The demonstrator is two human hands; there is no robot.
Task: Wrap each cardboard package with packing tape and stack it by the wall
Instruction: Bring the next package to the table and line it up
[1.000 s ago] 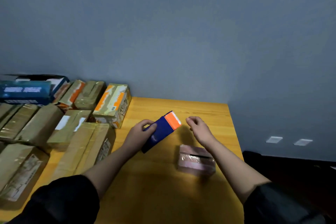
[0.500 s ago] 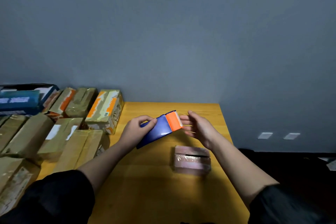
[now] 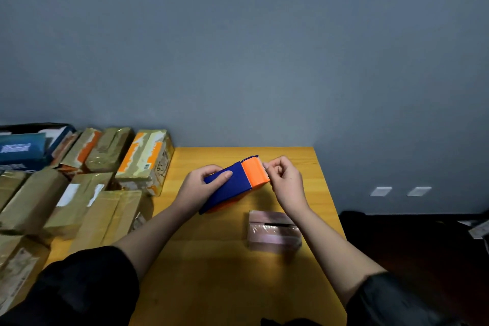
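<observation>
Your left hand (image 3: 203,184) is wrapped around the blue body of the tape dispenser (image 3: 234,184), thumb lying across its top face, holding it up off the wooden table (image 3: 211,286). Your right hand (image 3: 287,180) is at the dispenser's orange end, fingers curled in and pinched right at the toothed cutting edge; whether a strip of tape is between the fingertips is too fine to tell. Nearer to you than the dispenser, and slightly toward its orange end, a small pinkish package (image 3: 274,230) sits flat on the table under your right forearm, well apart from both hands, with clear tape already glinting across its top. On the far side of your left arm from the dispenser, a crowd of taped cardboard packages (image 3: 79,198) covers that end of the table, the farthest ones touching the grey wall (image 3: 238,47). One with orange and yellow print (image 3: 145,159) is the closest to the dispenser, and a dark blue box (image 3: 22,147) lies at the far edge of the crowd
</observation>
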